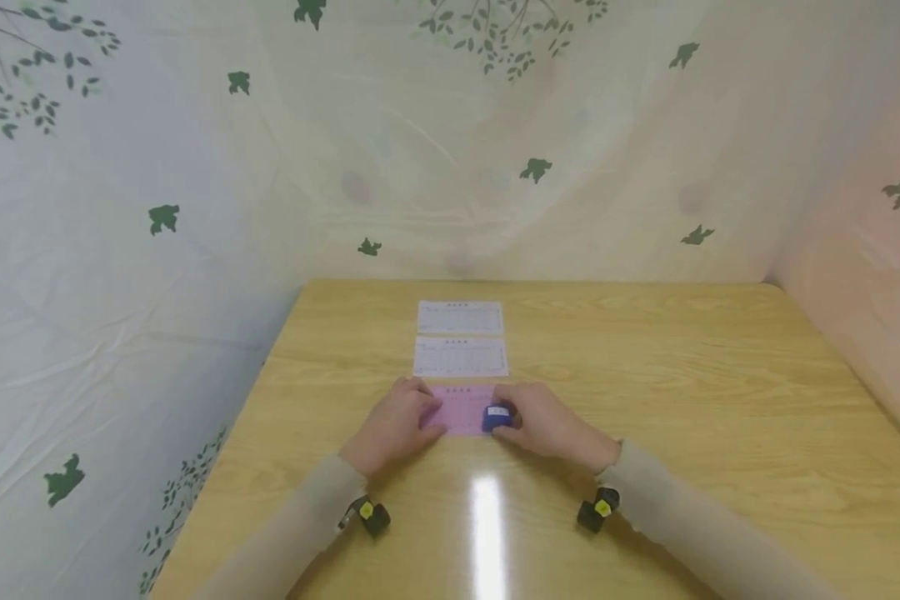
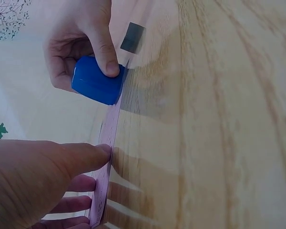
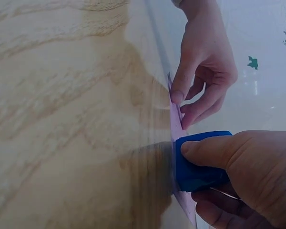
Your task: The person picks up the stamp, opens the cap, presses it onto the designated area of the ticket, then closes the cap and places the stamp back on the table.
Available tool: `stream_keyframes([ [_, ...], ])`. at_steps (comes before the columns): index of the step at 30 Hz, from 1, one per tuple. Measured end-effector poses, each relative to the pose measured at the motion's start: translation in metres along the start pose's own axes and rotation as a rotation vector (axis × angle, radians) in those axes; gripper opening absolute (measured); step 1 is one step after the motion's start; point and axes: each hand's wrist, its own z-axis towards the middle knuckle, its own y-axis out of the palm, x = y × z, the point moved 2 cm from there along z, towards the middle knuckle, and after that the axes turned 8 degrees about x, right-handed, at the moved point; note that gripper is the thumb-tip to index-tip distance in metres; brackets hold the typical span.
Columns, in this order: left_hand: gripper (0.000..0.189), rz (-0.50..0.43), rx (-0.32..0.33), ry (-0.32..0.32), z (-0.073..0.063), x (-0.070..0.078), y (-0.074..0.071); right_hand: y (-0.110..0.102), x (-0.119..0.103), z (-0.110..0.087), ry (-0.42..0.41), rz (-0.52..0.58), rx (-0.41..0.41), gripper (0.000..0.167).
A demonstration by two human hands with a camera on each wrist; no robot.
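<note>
A pink printed slip (image 1: 461, 408) lies flat on the table in front of me. My left hand (image 1: 401, 421) rests on its left end, thumb at the near edge and fingers spread further back. With thumb and fingers, my right hand (image 1: 543, 421) grips a blue stamp (image 1: 497, 417) with a white label on top. In the right wrist view the blue stamp (image 3: 200, 162) stands upright on the slip's right part, its underside hidden. The left wrist view shows the left thumb (image 2: 97, 155) touching the pink slip (image 2: 105, 176).
Two white printed slips, the nearer one (image 1: 461, 357) and the farther one (image 1: 460, 317), lie in a column behind the pink one. The wooden table (image 1: 682, 375) reaches back to a patterned cloth backdrop (image 1: 457, 150). Each wrist carries a small black camera.
</note>
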Motion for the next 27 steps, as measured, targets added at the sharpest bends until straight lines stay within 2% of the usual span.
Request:
stream_keyframes([
  [6,0.038,0.016,0.000,0.015,0.002,0.000,0.000,-0.015,0.002,0.003,0.080,0.054,0.040,0.021],
  [12,0.038,0.032,-0.005,0.012,0.002,0.001,0.000,-0.034,0.001,0.007,0.036,0.023,0.125,0.019],
  [20,0.039,0.029,-0.016,0.002,0.003,0.004,-0.003,-0.042,0.004,0.004,0.023,0.028,0.131,0.018],
  [23,0.035,0.049,-0.006,0.024,0.004,0.004,-0.004,-0.045,0.007,0.004,0.001,0.017,0.154,0.019],
  [27,0.027,0.091,0.012,0.088,0.006,0.007,-0.003,-0.051,0.011,0.002,-0.007,0.005,0.184,0.020],
])
